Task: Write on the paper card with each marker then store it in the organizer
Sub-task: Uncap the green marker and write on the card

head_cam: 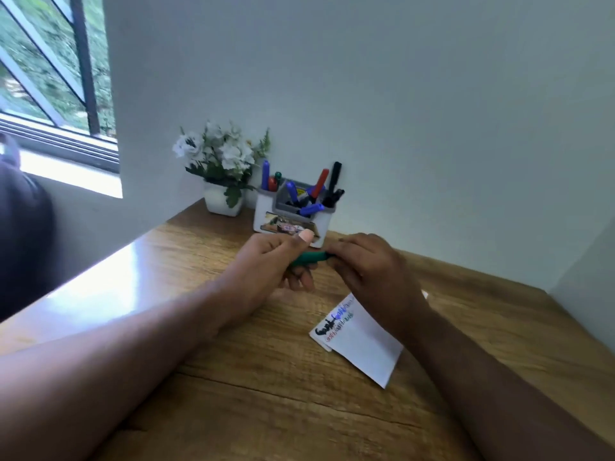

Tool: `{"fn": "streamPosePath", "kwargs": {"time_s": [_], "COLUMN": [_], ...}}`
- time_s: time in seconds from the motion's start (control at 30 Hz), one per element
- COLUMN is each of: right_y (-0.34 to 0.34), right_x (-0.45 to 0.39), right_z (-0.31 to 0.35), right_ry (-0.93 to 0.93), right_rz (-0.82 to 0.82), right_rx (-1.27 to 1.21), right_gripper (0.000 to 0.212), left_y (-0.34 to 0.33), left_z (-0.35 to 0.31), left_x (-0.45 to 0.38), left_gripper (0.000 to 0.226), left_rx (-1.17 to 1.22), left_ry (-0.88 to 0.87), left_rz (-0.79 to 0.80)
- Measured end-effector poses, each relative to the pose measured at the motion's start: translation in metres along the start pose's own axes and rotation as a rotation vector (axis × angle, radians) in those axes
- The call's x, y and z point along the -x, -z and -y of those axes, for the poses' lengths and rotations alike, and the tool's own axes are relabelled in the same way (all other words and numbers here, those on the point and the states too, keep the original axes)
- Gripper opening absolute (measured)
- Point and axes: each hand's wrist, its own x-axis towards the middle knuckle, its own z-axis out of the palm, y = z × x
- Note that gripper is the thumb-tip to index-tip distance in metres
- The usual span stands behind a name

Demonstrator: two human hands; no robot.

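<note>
- Green marker (311, 257) held level above tabletop (233, 377), between organizer (266, 211) and paper card (362, 344).
- Left hand (266, 271) and right hand (369, 271): fingers curled round opposite ends.
- Likely capping: push straight until seated, then store.

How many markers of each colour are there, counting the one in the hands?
Blue markers: 3
Red markers: 2
Black markers: 2
Green markers: 2, one held by both hands, left and right
Total: 9
</note>
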Motion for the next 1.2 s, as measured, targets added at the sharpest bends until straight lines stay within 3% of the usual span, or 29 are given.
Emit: {"fn": "streamPosePath", "kwargs": {"time_s": [0.17,0.23,0.37,0.47,0.57,0.6,0.77,1.0,1.07,1.2], "right_y": [-0.008,-0.004,0.01,0.016,0.014,0.01,-0.021,-0.04,-0.033,-0.007], "right_x": [-0.027,-0.04,-0.068,-0.101,-0.138,-0.148,-0.178,-0.181,-0.176,-0.146], "right_z": [0.002,0.0,-0.001,-0.006,-0.011,-0.012,-0.017,-0.016,-0.014,0.0], "right_ry": [0.046,0.003,-0.314,-0.407,-0.355,-0.355,-0.332,-0.342,-0.333,-0.41], "right_rz": [0.059,0.004,-0.185,-0.293,-0.321,-0.316,-0.192,0.309,0.294,0.072], "right_rx": [0.006,-0.024,-0.396,-0.666,-0.58,-0.542,-0.379,-0.225,-0.211,-0.298], "right_gripper": [0.023,0.021,0.017,0.038,0.078,0.08,0.045,0.05,0.048,0.027], "left_y": [0.014,0.021,0.04,0.047,0.045,0.044,0.03,0.032,0.032,0.033], "left_z": [0.0,-0.001,0.013,0.021,0.02,0.019,0.023,0.028,0.027,0.025], "left_x": [-0.006,-0.011,-0.019,-0.025,-0.032,-0.033,-0.043,-0.048,-0.049,-0.05], "left_gripper": [0.061,0.061,0.024,0.026,0.037,0.041,0.056,0.057,0.057,0.053], "left_rx": [0.106,0.118,-0.152,-0.208,-0.393,-0.461,-0.844,-0.867,-0.863,-0.857], "left_ry": [-0.051,-0.047,-0.029,0.091,0.137,0.144,0.135,0.132,0.131,0.121], "left_rz": [-0.032,-0.094,-0.21,-0.251,-0.266,-0.268,-0.197,-0.164,-0.154,-0.146]}}
